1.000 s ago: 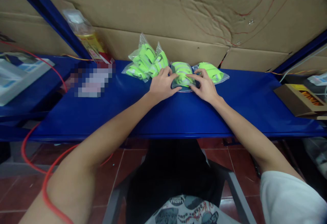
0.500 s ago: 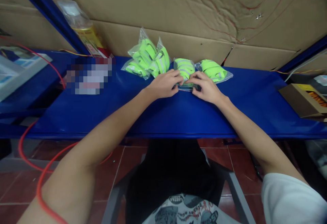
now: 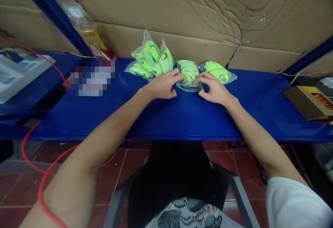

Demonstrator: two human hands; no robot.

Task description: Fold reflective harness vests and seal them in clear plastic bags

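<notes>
A clear plastic bag of neon green reflective straps (image 3: 189,69) lies flat between my hands, its opening edge toward me. My left hand (image 3: 165,83) touches the bag's left side with curled fingertips, thumb held apart. On the opposite side, fingertips of my right hand (image 3: 213,88) rest on the bag, with a gap between thumb and forefinger. Neither hand closes around the bag. Just behind my right hand lies another bag of neon green straps (image 3: 216,71). Beyond my left hand, several similar bags (image 3: 151,56) are heaped together.
Blue tabletop (image 3: 166,117) spans the view before a cardboard wall (image 3: 156,6). Back left stands a plastic bottle (image 3: 90,35) with a yellow label. An open cardboard box (image 3: 307,103) sits at the right end. A red hose (image 3: 41,186) loops by my left arm.
Both hands have moved apart from the bag's front edge, and their thumbs have come away from it. More of the bag's front flap shows now.
</notes>
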